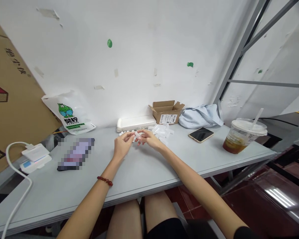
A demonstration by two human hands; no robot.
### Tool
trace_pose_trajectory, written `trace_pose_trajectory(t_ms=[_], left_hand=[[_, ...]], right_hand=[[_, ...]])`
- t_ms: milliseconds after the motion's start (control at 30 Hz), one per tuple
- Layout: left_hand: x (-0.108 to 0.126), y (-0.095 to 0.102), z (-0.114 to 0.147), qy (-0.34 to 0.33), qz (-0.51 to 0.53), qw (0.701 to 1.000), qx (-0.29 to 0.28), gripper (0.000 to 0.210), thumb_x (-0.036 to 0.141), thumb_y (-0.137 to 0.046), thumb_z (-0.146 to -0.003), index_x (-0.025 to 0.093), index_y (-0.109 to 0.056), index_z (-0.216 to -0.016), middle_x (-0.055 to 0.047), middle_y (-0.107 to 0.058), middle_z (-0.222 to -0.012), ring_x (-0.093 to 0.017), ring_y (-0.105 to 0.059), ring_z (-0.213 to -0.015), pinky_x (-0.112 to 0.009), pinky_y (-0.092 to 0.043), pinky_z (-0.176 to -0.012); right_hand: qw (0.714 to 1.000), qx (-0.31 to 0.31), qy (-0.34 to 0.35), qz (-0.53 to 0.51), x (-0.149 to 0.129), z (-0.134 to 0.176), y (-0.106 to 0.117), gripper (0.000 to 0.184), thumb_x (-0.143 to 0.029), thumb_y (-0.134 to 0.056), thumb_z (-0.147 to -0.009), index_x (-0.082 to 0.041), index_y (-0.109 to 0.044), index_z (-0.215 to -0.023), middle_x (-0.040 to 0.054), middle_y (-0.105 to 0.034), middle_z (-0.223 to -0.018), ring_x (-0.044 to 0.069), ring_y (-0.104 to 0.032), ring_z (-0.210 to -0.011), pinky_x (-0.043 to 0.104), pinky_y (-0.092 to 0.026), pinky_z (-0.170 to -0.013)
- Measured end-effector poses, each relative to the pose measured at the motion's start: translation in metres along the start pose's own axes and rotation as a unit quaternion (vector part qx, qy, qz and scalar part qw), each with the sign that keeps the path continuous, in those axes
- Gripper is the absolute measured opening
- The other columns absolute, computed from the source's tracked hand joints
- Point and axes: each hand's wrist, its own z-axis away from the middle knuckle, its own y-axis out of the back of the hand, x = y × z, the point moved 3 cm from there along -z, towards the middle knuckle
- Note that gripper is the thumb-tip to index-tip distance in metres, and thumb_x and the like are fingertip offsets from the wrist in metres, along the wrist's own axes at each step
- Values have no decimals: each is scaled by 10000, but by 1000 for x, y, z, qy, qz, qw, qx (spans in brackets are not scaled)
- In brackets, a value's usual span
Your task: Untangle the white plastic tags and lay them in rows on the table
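Over the middle of the table (149, 166), my left hand (124, 142) and my right hand (150, 139) meet with their fingertips pinched together. Between them is a small whitish translucent plastic piece (138, 135), which both hands grip. Its exact kind is too small to make out. Just beyond my right hand lies a heap of small translucent plastic tubes (164, 130). A few small white pieces sit behind my left hand, partly hidden by it.
At the back stand white foam trays (136, 122), an open cardboard box (168, 114) and a pale blue cloth bundle (200, 116). Rightward are a phone (201, 134) and a lidded drink cup (241, 136). Leftward are a blurred-out device (76, 154), a plastic bag (71, 114) and a cabled charger (36, 156).
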Motion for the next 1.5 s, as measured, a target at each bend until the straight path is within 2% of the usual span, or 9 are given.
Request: trace_pose_trajectory(t_ms=[267,400,467,600,667,733,833,1167,1500], left_hand=[[3,0,0,15,27,1000,-2,269,346,-664,-707,139,-697,-875,-93,-740,-892,-229,-695,-854,-350,-536,-823],[0,0,-2,24,36,999,-2,269,359,-683,-684,135,-687,-834,-92,-733,-854,-227,-689,-827,-355,-531,-810],[-5,0,-3,49,38,998,-4,288,394,-690,-681,132,-686,-800,-85,-726,-804,-225,-685,-792,-366,-532,-801],[-10,0,-5,92,61,994,-13,377,483,-698,-674,121,-700,-780,-66,-701,-719,-209,-669,-733,-364,-541,-763],[-9,1,-5,94,74,993,-9,414,513,-712,-653,119,-707,-780,-61,-693,-707,-204,-658,-733,-345,-544,-726],[-8,2,-6,93,75,993,-10,433,532,-725,-632,123,-712,-770,-55,-684,-695,-196,-645,-726,-324,-541,-689],[-7,3,-7,81,56,995,-26,441,549,-723,-624,134,-720,-773,-52,-689,-726,-189,-631,-737,-305,-533,-671],[-3,4,-8,46,-23,992,-115,574,698,-609,-647,155,-735,-784,-72,-719,-830,-223,-621,-794,-319,-520,-650],[5,5,-6,47,-3,995,-86,454,580,-639,-698,139,-702,-790,-71,-697,-814,-199,-611,-773,-284,-498,-627]], right_hand=[[1000,-13,14,18,0,0,-2,320,-171,-530,-817,-171,-500,-1136,15,-678,-814,107,-611,-620,236,-436,-624],[993,15,47,111,3,-3,-1,319,-154,-530,-819,-168,-523,-1138,14,-669,-810,120,-613,-632,250,-455,-648],[971,49,84,217,3,-3,-1,325,-136,-553,-811,-179,-544,-1133,19,-674,-835,134,-624,-672,261,-457,-685],[884,90,149,434,-4,2,-7,340,-107,-551,-832,-185,-563,-1163,82,-684,-1026,189,-645,-853,286,-445,-763],[851,89,147,496,-6,5,-11,336,-124,-519,-869,-189,-553,-1197,104,-673,-1088,206,-647,-888,290,-448,-753],[835,89,141,524,-7,6,-14,326,-152,-504,-894,-190,-548,-1215,113,-669,-1111,216,-650,-902,295,-455,-746],[837,97,140,519,-7,7,-17,331,-198,-526,-902,-180,-537,-1232,121,-667,-1130,220,-655,-911,301,-463,-756],[854,114,125,493,-4,5,-16,349,-314,-571,-898,-194,-552,-1225,86,-727,-944,205,-683,-828,275,-461,-738],[889,143,127,417,-2,4,-17,349,-289,-645,-839,-181,-557,-1159,110,-716,-1010,216,-685,-861,308,-478,-771]])
